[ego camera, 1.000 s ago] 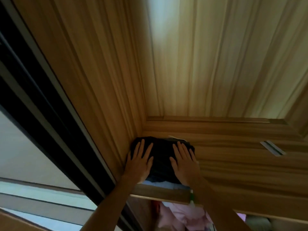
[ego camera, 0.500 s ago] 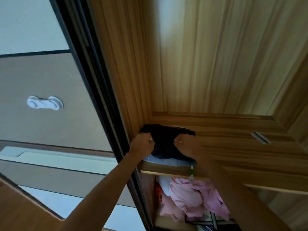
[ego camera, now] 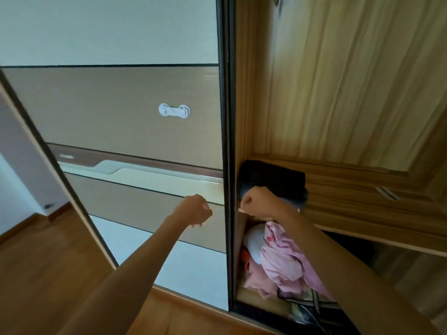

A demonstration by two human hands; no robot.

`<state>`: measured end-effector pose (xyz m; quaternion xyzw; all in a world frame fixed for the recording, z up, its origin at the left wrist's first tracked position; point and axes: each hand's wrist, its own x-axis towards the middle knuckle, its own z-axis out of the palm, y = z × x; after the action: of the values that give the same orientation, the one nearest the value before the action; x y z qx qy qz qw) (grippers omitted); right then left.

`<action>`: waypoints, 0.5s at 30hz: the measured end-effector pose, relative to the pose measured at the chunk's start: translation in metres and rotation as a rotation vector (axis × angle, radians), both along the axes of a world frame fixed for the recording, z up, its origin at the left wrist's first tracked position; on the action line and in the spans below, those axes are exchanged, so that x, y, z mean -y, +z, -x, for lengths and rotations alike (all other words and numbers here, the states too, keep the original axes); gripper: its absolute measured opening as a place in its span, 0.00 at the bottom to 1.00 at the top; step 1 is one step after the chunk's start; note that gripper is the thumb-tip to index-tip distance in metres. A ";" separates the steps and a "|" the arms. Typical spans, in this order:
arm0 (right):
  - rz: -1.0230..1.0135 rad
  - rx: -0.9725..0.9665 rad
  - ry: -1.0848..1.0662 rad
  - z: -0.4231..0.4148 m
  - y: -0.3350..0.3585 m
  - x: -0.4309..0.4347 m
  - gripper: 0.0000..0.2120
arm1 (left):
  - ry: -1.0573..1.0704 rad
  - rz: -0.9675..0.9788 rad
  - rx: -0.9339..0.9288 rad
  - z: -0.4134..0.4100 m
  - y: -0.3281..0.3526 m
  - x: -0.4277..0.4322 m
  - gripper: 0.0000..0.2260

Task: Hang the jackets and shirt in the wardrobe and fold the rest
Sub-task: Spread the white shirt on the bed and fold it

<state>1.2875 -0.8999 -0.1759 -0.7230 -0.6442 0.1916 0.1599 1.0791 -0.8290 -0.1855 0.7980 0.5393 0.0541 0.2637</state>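
Note:
A folded dark garment point(ego camera: 273, 180) lies in the left back corner of a wooden wardrobe shelf point(ego camera: 358, 213), on top of a light blue folded piece. My right hand point(ego camera: 257, 199) is curled into a fist just in front of the dark garment, at the shelf's front edge, holding nothing. My left hand point(ego camera: 193, 210) is also curled and empty, out in front of the sliding door. Below the shelf sits a heap of pink clothes point(ego camera: 280, 259).
The sliding wardrobe door point(ego camera: 135, 122) with a white child lock point(ego camera: 174, 110) fills the left. Its dark frame point(ego camera: 226, 141) stands between my hands. Wooden floor point(ego camera: 43, 274) lies at lower left. A dark bag point(ego camera: 307, 308) sits under the pink heap.
Both hands pressed flat on the dark garment, then curled and drew back off it. My left hand has moved left, outside the wardrobe. My view has swung left and down.

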 end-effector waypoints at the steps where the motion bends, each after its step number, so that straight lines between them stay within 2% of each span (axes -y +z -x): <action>1: -0.007 -0.013 0.024 0.020 0.002 0.003 0.10 | 0.027 0.021 -0.004 0.021 -0.001 0.007 0.10; 4: 0.032 -0.070 0.139 0.079 0.004 0.007 0.10 | 0.116 0.073 -0.023 0.082 -0.004 0.026 0.11; 8: 0.092 -0.018 0.275 0.151 0.000 0.003 0.10 | 0.248 0.103 -0.035 0.157 -0.005 0.051 0.12; 15: 0.048 -0.008 0.497 0.285 0.003 -0.009 0.11 | 0.515 0.175 -0.072 0.290 0.001 0.083 0.11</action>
<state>1.0027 -0.8906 -0.1730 -0.5453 -0.7968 0.2431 0.0932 0.7895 -0.9124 -0.1848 0.6102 0.7360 0.0443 0.2898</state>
